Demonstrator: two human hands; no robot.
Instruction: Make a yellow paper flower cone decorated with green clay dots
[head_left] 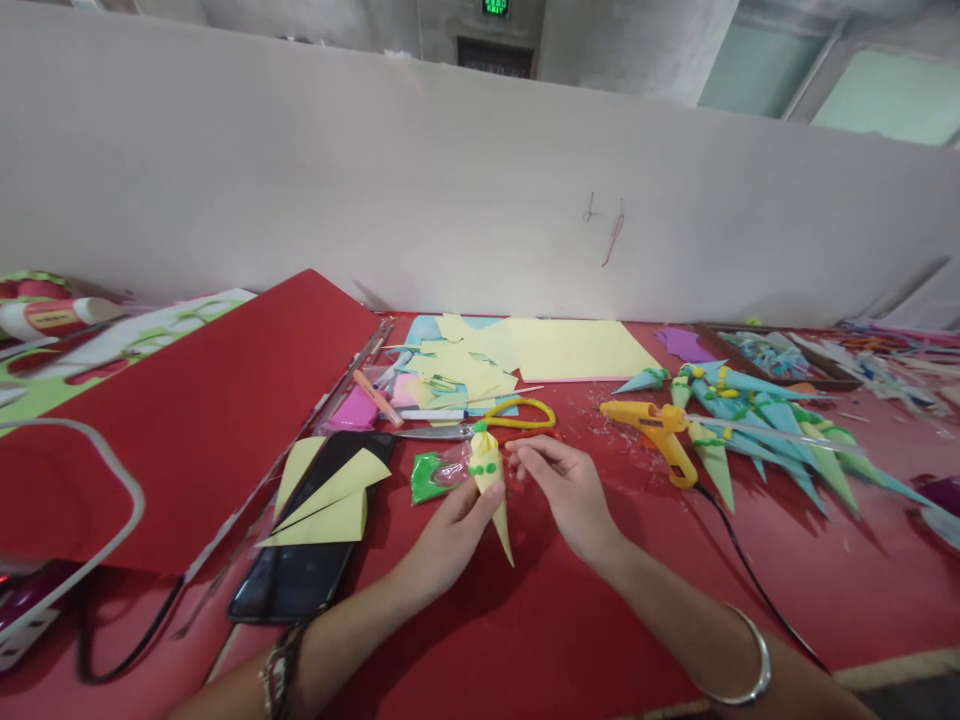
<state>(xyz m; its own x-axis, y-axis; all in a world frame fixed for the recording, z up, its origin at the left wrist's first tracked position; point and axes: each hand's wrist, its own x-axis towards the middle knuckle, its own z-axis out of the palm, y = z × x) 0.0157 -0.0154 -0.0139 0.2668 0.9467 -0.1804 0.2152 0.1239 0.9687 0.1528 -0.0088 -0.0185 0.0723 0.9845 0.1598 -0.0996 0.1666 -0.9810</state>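
Note:
A pale yellow paper cone (500, 505) with green dots on its front and yellow and green clay in its mouth is held tip down in my left hand (456, 530). The thumb presses on its side. Just right of the cone's top is my right hand (566, 485), its thumb and fingertips drawn together; whatever they pinch is too small to make out. Behind the cone lie scissors (525, 408) with yellow handles. A small packet of green clay (427, 478) rests left of it, partly hidden by clear wrap.
A yellow glue gun (660, 432) with a black cord lies at the right, beside several blue and green paper cones (787, 440). Yellow paper scraps (469, 370) are spread at the back. A black phone (292, 585) and a red board (225, 420) occupy the left.

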